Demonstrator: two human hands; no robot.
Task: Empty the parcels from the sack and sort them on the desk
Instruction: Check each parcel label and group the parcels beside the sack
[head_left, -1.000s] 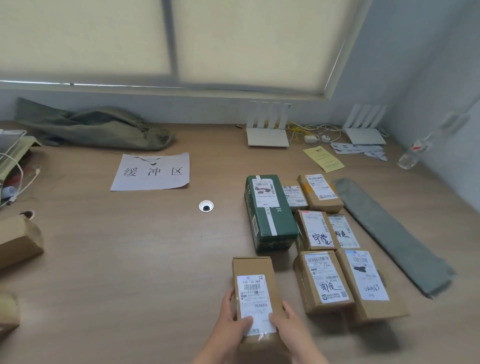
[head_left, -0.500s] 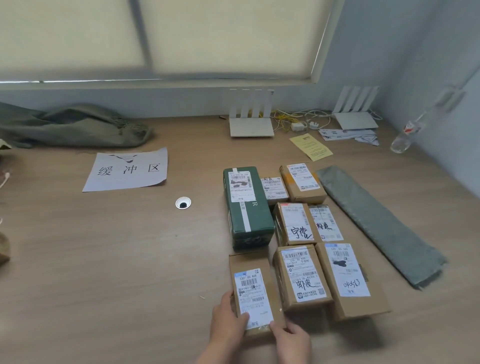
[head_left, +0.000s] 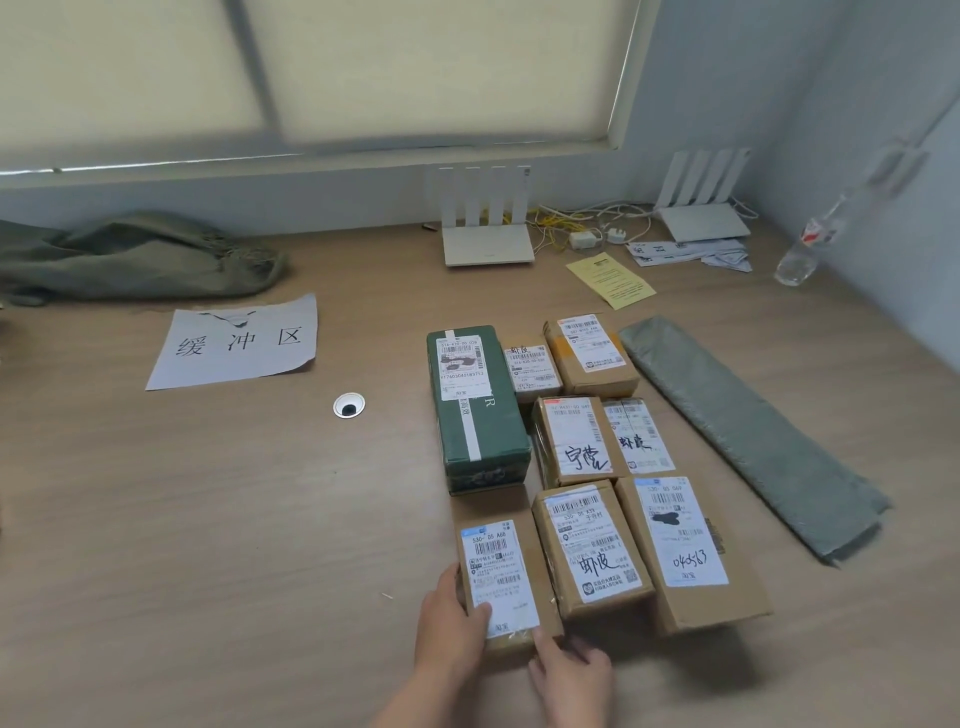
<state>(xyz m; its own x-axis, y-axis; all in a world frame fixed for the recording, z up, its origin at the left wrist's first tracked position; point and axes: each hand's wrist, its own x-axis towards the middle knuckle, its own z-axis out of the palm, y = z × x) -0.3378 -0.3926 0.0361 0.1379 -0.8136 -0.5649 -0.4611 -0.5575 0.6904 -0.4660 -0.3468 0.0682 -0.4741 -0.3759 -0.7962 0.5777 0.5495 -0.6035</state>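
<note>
A brown cardboard parcel (head_left: 501, 566) with a white label lies flat on the desk (head_left: 208, 519), at the near left corner of a block of several parcels. My left hand (head_left: 452, 618) grips its left near edge, thumb on the label. My right hand (head_left: 569, 675) presses its near right corner. Just beyond it stands a green box (head_left: 475, 410). To its right lie two labelled brown boxes (head_left: 589, 545) (head_left: 685, 545). The olive sack (head_left: 135, 254) lies slumped at the back left.
A paper sign (head_left: 234, 340) with printed characters and a cable grommet (head_left: 348, 404) sit left of the parcels. A long grey soft package (head_left: 748, 431) lies on the right. Two white routers (head_left: 488, 244) (head_left: 701, 218), cables, a yellow slip (head_left: 610, 280) and a plastic bottle (head_left: 800, 249) line the back.
Both hands have pushed the brown parcel forward and right until it sits against the green box and beside the neighbouring brown box. My view has swung to the right.
</note>
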